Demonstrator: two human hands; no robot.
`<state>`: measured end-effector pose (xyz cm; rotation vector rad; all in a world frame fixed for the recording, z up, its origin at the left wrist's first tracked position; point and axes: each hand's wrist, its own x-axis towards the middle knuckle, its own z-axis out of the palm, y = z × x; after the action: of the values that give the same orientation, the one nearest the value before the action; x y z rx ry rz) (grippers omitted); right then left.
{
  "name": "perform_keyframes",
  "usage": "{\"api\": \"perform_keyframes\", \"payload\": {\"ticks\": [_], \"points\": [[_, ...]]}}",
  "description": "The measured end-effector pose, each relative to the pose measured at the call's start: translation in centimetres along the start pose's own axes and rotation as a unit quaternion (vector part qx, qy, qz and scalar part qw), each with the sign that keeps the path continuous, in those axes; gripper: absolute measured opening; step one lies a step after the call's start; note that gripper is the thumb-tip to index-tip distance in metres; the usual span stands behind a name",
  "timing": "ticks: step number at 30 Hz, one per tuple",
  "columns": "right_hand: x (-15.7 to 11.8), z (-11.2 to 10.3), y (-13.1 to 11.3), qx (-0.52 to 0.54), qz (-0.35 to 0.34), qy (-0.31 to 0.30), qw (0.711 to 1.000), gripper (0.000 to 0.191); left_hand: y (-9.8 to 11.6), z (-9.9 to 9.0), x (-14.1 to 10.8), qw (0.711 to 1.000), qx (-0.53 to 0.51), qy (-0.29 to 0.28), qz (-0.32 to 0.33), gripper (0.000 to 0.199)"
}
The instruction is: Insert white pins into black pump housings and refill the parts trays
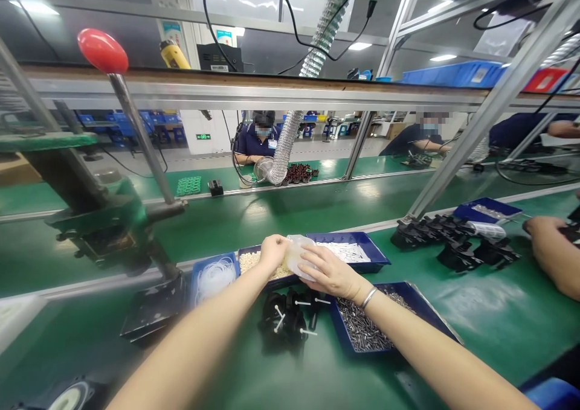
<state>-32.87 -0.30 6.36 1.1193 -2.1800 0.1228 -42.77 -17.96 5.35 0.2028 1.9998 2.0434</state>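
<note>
Clock positions are taken about the cup. Ring bin [196,278] at 9 o'clock; bead tray [278,284] beside it, partly behind the hands. Left hand [273,255]: fingers curled, meeting the cup's left side; whether it grips cannot be told. Black parts [283,322] at 6. Cup [296,259]: translucent, near the bead tray's right end. Right hand [333,272]: clasped around the cup's right side. Screw tray [437,316] at 4.
</note>
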Motion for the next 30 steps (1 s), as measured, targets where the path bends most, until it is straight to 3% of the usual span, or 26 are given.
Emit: {"api": "perform_keyframes", "payload": {"ticks": [5,12,19,23,26,30], "points": [[-0.7,0.0,0.1,-0.04,-0.02,-0.011,0.999,0.051,-0.1,-0.1,-0.1,0.999,0.018,-0.005,0.03,0.018],[-0.7,0.2,0.1,-0.027,-0.024,-0.02,0.999,0.051,0.2,-0.7,0.9,0.996,0.028,-0.077,-0.031,0.025],[-0.8,0.1,0.1,-0.028,-0.033,-0.008,0.999,0.053,0.4,-0.4,1.6,0.994,0.08,-0.055,0.047,0.014],[-0.8,-0.1,0.0,-0.01,-0.031,-0.008,0.999,0.059,0.5,-0.5,1.9,0.995,0.07,-0.049,0.049,0.014],[-0.7,-0.3,-0.2,0.026,0.002,0.009,1.0,0.074,0.2,-0.8,1.9,0.998,0.031,-0.039,0.025,0.017],[-0.8,-0.3,-0.2,0.086,0.107,0.038,0.99,0.091,-0.3,-1.1,1.7,0.998,-0.065,-0.023,-0.014,0.024]]}}
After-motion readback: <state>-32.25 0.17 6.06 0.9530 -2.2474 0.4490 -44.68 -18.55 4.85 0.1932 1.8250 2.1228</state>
